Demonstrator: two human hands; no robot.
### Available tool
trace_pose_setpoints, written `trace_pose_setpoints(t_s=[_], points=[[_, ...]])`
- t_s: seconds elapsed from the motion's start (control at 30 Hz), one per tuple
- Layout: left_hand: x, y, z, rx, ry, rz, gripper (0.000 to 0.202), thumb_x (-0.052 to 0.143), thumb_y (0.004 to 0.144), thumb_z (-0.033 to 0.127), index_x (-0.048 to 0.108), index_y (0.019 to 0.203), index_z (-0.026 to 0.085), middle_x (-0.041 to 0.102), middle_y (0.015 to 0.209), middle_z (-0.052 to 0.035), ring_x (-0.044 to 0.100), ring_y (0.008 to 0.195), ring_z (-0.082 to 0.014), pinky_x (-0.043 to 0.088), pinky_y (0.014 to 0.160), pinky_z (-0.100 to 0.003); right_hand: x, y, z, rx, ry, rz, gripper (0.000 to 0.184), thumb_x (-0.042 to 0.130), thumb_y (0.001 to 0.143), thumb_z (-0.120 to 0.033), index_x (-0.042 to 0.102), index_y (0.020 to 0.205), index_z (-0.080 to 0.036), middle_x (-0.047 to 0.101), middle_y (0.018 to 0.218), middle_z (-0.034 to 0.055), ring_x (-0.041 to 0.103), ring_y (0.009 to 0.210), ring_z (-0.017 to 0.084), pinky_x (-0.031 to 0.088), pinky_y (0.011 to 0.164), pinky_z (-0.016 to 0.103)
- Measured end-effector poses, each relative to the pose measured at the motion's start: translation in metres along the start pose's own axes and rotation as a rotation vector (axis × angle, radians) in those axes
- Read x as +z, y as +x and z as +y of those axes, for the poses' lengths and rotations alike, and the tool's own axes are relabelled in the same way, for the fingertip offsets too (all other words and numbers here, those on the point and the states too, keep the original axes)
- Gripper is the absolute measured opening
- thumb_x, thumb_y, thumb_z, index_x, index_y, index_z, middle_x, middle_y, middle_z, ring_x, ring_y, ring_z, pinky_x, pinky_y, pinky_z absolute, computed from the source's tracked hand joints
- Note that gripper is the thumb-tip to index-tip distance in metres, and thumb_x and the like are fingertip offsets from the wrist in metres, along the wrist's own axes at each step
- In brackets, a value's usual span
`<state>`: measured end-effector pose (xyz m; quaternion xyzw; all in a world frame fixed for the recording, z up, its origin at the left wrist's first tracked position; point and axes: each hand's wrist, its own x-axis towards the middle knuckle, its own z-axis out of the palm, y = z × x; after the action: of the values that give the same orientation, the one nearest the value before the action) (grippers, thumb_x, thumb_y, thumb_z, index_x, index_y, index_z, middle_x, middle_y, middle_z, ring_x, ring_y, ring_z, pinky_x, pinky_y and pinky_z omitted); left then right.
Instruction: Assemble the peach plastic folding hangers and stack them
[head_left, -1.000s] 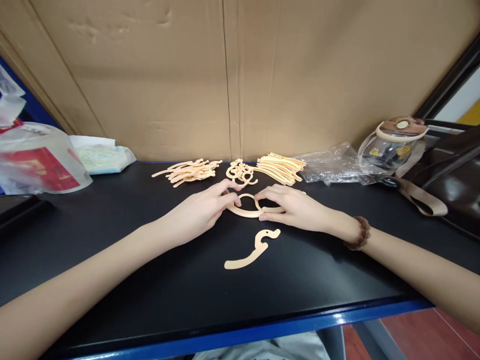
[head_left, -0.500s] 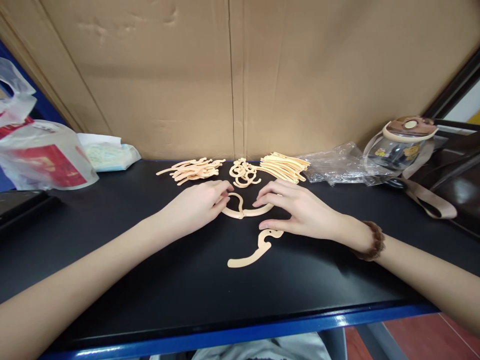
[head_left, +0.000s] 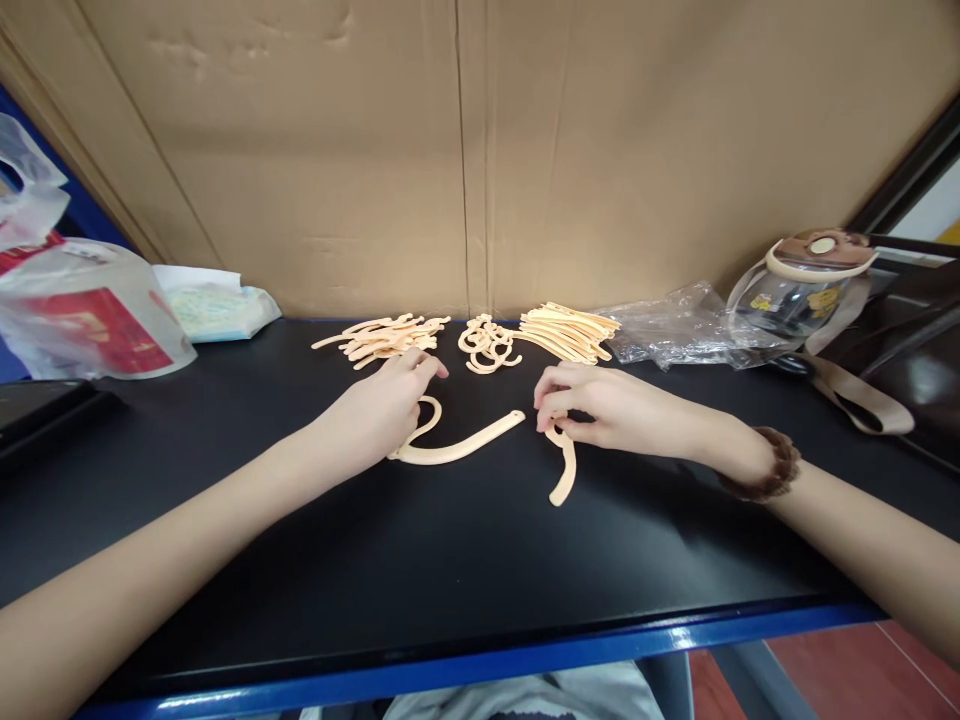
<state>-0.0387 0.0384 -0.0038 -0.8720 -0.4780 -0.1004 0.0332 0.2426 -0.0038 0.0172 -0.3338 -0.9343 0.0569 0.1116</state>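
My right hand [head_left: 611,405] pinched a curved beige plastic strip [head_left: 567,474]; toward it pointed the looped beige plastic arc [head_left: 466,449] my left hand [head_left: 381,408] gripped.

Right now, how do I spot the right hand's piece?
On the black table, find the right hand, with a brown wristband. It holds a cream piece. Unlike the sideways piece by the left hand, its tail points toward the blue edge.

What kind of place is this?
Likely a makeshift workstation: a black tabletop holds three piles of cream parts, and a large cardboard sheet stands behind them.
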Motion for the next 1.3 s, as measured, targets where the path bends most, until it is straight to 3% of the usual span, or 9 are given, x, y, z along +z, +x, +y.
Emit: trace_pose_setpoints(t_s=[0.17, 0.3, 0.4, 0.47, 0.53, 0.7, 0.9, 1.1, 1.3], points=[[-0.001, -0.002, 0.006, 0.024, 0.110, 0.048, 0.047, 0.036, 0.076, 0.003, 0.054, 0.118, 0.011, 0.056, 0.119, -0.0151, 0.052, 0.114, -0.0312, 0.045, 0.091, -0.044, 0.001, 0.001, 0.012, 0.125, -0.159, 0.108, 0.017, 0.047, 0.091, -0.018, 0.064, 0.088, -0.019, 0.063, 0.095, 0.0039, 0.060, 0.083, 0.017, 0.043, 0.071, 0.029], [-0.008, -0.003, 0.029, 0.088, 0.008, 0.114, 0.032, 0.036, 0.092, 0.022, 0.056, 0.115, 0.013, 0.060, 0.113, -0.0114, 0.054, 0.109, -0.0274, 0.043, 0.094, -0.044, -0.002, 0.001, 0.009, 0.258, -0.264, 0.144, 0.020, 0.044, 0.093, -0.024, 0.063, 0.086, -0.020, 0.067, 0.088, 0.0027, 0.061, 0.077, 0.018, 0.038, 0.060, 0.028], [-0.008, -0.005, 0.049, 0.123, -0.123, 0.062, 0.035, 0.045, 0.092, 0.045, 0.060, 0.107, 0.018, 0.062, 0.106, -0.0066, 0.056, 0.099, -0.0249, 0.045, 0.089, -0.042, -0.002, 0.001, 0.000, 0.413, -0.301, 0.120, 0.039, 0.046, 0.091, -0.050, 0.060, 0.069, -0.020, 0.065, 0.066, 0.0020, 0.057, 0.060, 0.018, 0.031, 0.051, 0.028], [-0.004, -0.008, 0.059, 0.143, -0.187, 0.020, 0.031, 0.053, 0.088, 0.046, 0.061, 0.100, 0.018, 0.062, 0.099, -0.0051, 0.056, 0.093, -0.0235, 0.046, 0.082, -0.039, 0.000, 0.002, -0.006, 0.448, -0.318, 0.095, 0.051, 0.049, 0.082, -0.066, 0.058, 0.063, -0.019, 0.063, 0.061, 0.0032, 0.056, 0.056, 0.018, 0.029, 0.049, 0.028], [-0.002, -0.012, 0.067, 0.182, -0.276, -0.016, 0.021, 0.053, 0.089, 0.038, 0.061, 0.093, 0.019, 0.061, 0.093, -0.0034, 0.055, 0.090, -0.0209, 0.045, 0.077, -0.034, 0.001, 0.002, -0.009, 0.399, -0.313, 0.074, 0.050, 0.056, 0.077, -0.067, 0.060, 0.067, -0.018, 0.064, 0.068, 0.0041, 0.058, 0.060, 0.019, 0.031, 0.050, 0.028], [-0.004, -0.018, 0.073, 0.311, -0.509, -0.128, 0.010, 0.052, 0.091, 0.030, 0.057, 0.090, 0.022, 0.057, 0.093, -0.0010, 0.055, 0.090, -0.0168, 0.044, 0.079, -0.029, 0.001, 0.000, -0.003, 0.145, -0.089, 0.010, 0.014, 0.054, 0.088, -0.030, 0.066, 0.088, -0.021, 0.064, 0.092, 0.0024, 0.061, 0.078, 0.016, 0.043, 0.065, 0.027], [-0.003, -0.011, 0.061, 0.269, -0.650, -0.153, 0.014, 0.045, 0.094, 0.032, 0.053, 0.093, 0.021, 0.054, 0.092, -0.0011, 0.052, 0.082, -0.0148, 0.044, 0.075, -0.028, -0.001, -0.001, 0.009, 0.057, -0.016, -0.014, 0.017, 0.050, 0.086, -0.014, 0.065, 0.089, -0.021, 0.061, 0.096, 0.0036, 0.060, 0.083, 0.016, 0.045, 0.071, 0.028], [-0.005, -0.009, 0.061, 0.153, -0.686, -0.217, 0.024, 0.039, 0.095, 0.044, 0.045, 0.087, 0.022, 0.050, 0.077, 0.0024, 0.046, 0.068, -0.0134, 0.038, 0.060, -0.025, 0.005, 0.000, 0.008, 0.080, 0.083, 0.004, 0.023, 0.056, 0.088, -0.043, 0.062, 0.088, -0.020, 0.059, 0.099, 0.0040, 0.058, 0.085, 0.017, 0.045, 0.075, 0.029], [-0.004, -0.009, 0.062, 0.125, -0.621, -0.169, 0.027, 0.032, 0.095, 0.046, 0.040, 0.085, 0.022, 0.044, 0.067, 0.0048, 0.043, 0.059, -0.0128, 0.035, 0.056, -0.026, 0.008, 0.003, 0.003, 0.086, 0.107, 0.058, 0.027, 0.053, 0.089, -0.044, 0.063, 0.084, -0.019, 0.061, 0.098, 0.0048, 0.058, 0.083, 0.017, 0.044, 0.073, 0.029]])
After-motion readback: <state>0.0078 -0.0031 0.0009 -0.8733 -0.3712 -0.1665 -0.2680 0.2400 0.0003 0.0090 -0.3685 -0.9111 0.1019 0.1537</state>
